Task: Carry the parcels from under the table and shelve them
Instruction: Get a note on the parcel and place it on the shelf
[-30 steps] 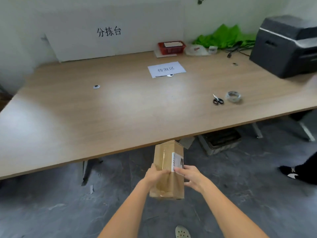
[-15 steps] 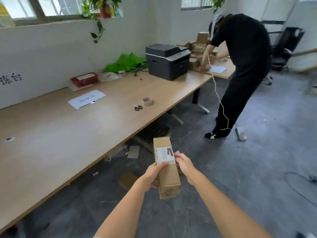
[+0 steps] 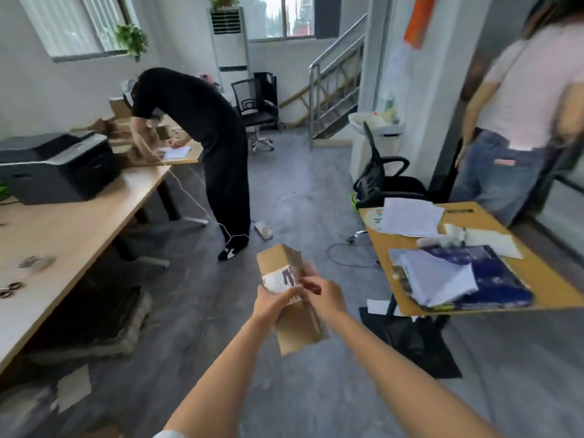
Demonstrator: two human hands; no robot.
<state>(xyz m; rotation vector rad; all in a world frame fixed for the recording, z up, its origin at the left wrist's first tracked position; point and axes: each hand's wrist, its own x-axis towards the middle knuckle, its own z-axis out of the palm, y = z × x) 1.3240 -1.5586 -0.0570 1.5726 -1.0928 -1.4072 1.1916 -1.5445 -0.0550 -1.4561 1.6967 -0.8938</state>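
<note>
Both hands, left (image 3: 270, 303) and right (image 3: 322, 297), pinched the parcel (image 3: 292, 298) mid-air at lower centre | you'd swung from the long desk (image 3: 72, 222) at left toward open floor | carrying underway, no shelf visible.

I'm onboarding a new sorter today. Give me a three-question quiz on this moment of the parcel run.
1. True or false: the brown cardboard parcel with a white label rests on the floor.
2. Which hands grip it? A) left hand only B) right hand only C) both
3. Fill in: the black printer stands on the long wooden ____.

Key: 1 false; 2 C; 3 table.
</note>
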